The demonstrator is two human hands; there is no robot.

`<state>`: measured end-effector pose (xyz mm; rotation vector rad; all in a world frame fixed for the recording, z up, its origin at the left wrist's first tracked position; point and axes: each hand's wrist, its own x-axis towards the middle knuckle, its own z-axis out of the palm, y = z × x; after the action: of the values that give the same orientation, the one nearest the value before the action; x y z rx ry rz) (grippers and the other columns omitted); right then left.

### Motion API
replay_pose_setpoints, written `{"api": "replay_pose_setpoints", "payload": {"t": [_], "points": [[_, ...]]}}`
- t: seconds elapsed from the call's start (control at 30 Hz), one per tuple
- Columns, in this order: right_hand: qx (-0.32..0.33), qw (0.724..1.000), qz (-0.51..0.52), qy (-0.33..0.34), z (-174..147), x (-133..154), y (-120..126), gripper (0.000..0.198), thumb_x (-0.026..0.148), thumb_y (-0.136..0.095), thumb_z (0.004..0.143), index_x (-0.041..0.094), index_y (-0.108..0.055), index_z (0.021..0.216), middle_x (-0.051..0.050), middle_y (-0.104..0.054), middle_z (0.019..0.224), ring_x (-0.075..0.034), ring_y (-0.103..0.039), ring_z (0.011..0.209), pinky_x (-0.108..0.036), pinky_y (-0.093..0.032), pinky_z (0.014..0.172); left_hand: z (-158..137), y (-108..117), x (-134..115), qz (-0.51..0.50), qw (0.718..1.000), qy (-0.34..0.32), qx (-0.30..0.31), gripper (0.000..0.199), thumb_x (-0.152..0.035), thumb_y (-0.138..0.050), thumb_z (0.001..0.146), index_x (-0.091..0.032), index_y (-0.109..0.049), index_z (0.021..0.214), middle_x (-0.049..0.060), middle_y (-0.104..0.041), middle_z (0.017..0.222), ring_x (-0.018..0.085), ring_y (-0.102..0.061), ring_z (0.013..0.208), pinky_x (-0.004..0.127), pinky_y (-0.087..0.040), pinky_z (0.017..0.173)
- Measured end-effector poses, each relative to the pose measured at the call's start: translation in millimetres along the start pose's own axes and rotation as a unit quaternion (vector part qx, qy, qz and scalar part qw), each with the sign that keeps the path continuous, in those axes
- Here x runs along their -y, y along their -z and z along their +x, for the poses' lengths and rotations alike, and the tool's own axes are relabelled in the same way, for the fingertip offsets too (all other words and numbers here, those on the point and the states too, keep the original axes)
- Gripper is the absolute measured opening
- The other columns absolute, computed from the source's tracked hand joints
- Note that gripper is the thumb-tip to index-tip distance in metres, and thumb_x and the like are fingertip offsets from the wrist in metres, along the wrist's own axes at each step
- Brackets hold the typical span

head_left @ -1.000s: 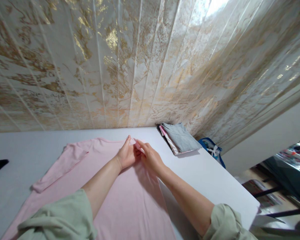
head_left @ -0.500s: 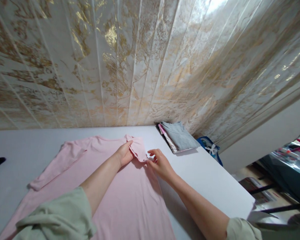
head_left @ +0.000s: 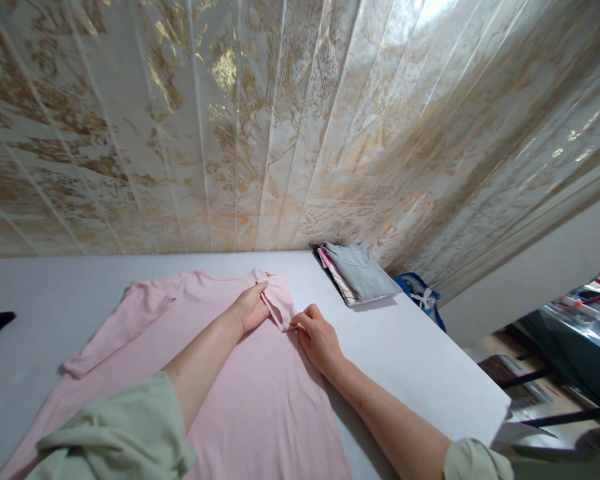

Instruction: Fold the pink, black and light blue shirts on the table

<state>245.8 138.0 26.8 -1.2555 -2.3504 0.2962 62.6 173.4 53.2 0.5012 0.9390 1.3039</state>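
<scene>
Right hand [head_left: 321,341] (tighter now) on sleeve [head_left: 280,299]

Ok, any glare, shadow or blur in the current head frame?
Head view: bright glare atop the patterned backdrop, right of centre; head view: soft shadow on the white table beside the right forearm; head view: far-right clutter looks soft, while the pink garment reads clearer.

White surface [head_left: 405,353], far edge against pale, gold-patterned sheeting [head_left: 230,133] with lengthwise creases. Bright glare [head_left: 430,10] high on it. At right, plain pale panel [head_left: 540,260]; beyond, dark-covered table [head_left: 570,347], light-brown floor [head_left: 497,341] below.
</scene>
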Motion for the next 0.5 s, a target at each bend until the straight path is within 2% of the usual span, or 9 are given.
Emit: {"api": "replay_pose_setpoints", "payload": {"t": [0.07, 0.17, 0.23, 0.27, 0.33, 0.37, 0.4, 0.43, 0.5], "points": [[-0.004, 1.000, -0.006, 0.007, -0.9, 1.4, 1.1, 0.035, 0.001, -0.049, 0.080, 0.028, -0.066, 0.095, 0.000, -0.052, 0.093, -0.013, -0.055, 0.077, -0.022, -0.040, 0.069, 0.0, 1.1, 2.2, 0.047, 0.998, -0.037, -0.024, 0.033, -0.010, -0.039, 0.088, -0.010, -0.058, 0.115, 0.015, -0.070, 0.110, 0.021, -0.067, 0.102, 0.037, -0.053, 0.092], [-0.018, 0.999, -0.002, 0.027, -3.1, 5.7, 4.6, 0.030, 0.004, -0.052, 0.081, 0.026, -0.068, 0.095, -0.002, -0.055, 0.099, -0.014, -0.055, 0.082, -0.024, -0.042, 0.074, -1.5, 5.4, 3.0, 0.111, 0.984, -0.112, -0.086, 0.045, -0.005, -0.048, 0.080, -0.020, -0.055, 0.122, 0.008, -0.061, 0.129, 0.020, -0.057, 0.120, 0.034, -0.045, 0.102], [-0.036, 0.998, 0.006, 0.047, -4.2, 8.7, 7.5, 0.024, 0.007, -0.055, 0.081, 0.023, -0.068, 0.093, -0.004, -0.057, 0.103, -0.017, -0.055, 0.088, -0.028, -0.044, 0.081, -4.2, 8.3, 2.5, 0.226, 0.944, -0.196, -0.140, 0.047, -0.004, -0.048, 0.080, -0.024, -0.056, 0.122, 0.005, -0.054, 0.137, 0.019, -0.047, 0.130, 0.033, -0.036, 0.109], [-0.044, 0.997, 0.009, 0.055, -3.9, 9.9, 9.1, 0.022, 0.008, -0.055, 0.081, 0.022, -0.068, 0.092, -0.005, -0.058, 0.104, -0.018, -0.054, 0.092, -0.030, -0.044, 0.084, -6.1, 9.3, 2.3, 0.317, 0.903, -0.241, -0.159, 0.044, -0.005, -0.046, 0.081, -0.024, -0.058, 0.119, 0.005, -0.054, 0.135, 0.019, -0.046, 0.130, 0.032, -0.034, 0.111], [-0.059, 0.996, 0.018, 0.062, -0.1, 11.3, 12.6, 0.020, 0.010, -0.053, 0.084, 0.021, -0.067, 0.092, -0.006, -0.061, 0.103, -0.020, -0.054, 0.095, -0.034, -0.043, 0.088, -10.6, 9.8, 3.4, 0.515, 0.783, -0.304, -0.167, 0.036, -0.006, -0.043, 0.084, -0.023, -0.063, 0.110, 0.006, -0.060, 0.125, 0.020, -0.050, 0.124, 0.034, -0.035, 0.109], [-0.065, 0.996, 0.024, 0.062, 4.2, 11.4, 14.5, 0.021, 0.010, -0.050, 0.086, 0.021, -0.067, 0.094, -0.006, -0.062, 0.102, -0.021, -0.055, 0.096, -0.034, -0.044, 0.089, -12.9, 9.3, 4.7, 0.595, 0.724, -0.313, -0.158, 0.033, -0.009, -0.042, 0.086, -0.023, -0.065, 0.105, 0.006, -0.063, 0.118, 0.021, -0.053, 0.119, 0.036, -0.037, 0.107], [-0.070, 0.995, 0.028, 0.060, 10.2, 11.3, 16.2, 0.023, 0.011, -0.048, 0.088, 0.021, -0.067, 0.097, -0.006, -0.063, 0.102, -0.021, -0.055, 0.097, -0.034, -0.044, 0.090, -15.1, 8.5, 6.5, 0.648, 0.681, -0.308, -0.146, 0.030, -0.011, -0.043, 0.087, -0.023, -0.065, 0.102, 0.006, -0.065, 0.113, 0.022, -0.055, 0.116, 0.037, -0.039, 0.104], [-0.073, 0.995, 0.028, 0.058, 17.9, 11.0, 17.5, 0.026, 0.011, -0.045, 0.089, 0.020, -0.066, 0.102, -0.007, -0.064, 0.103, -0.021, -0.055, 0.099, -0.034, -0.044, 0.091, -17.2, 7.6, 8.7, 0.685, 0.651, -0.298, -0.135, 0.026, -0.015, -0.044, 0.088, -0.023, -0.066, 0.102, 0.006, -0.066, 0.111, 0.023, -0.056, 0.113, 0.037, -0.040, 0.102], [-0.068, 0.996, 0.015, 0.053, 37.0, 10.3, 17.3, 0.033, 0.011, -0.042, 0.090, 0.018, -0.064, 0.113, -0.009, -0.064, 0.110, -0.021, -0.055, 0.105, -0.034, -0.044, 0.094, -20.2, 5.9, 13.6, 0.728, 0.614, -0.276, -0.128, 0.023, -0.022, -0.049, 0.089, -0.023, -0.065, 0.106, 0.006, -0.066, 0.114, 0.024, -0.056, 0.113, 0.039, -0.041, 0.100]]}}
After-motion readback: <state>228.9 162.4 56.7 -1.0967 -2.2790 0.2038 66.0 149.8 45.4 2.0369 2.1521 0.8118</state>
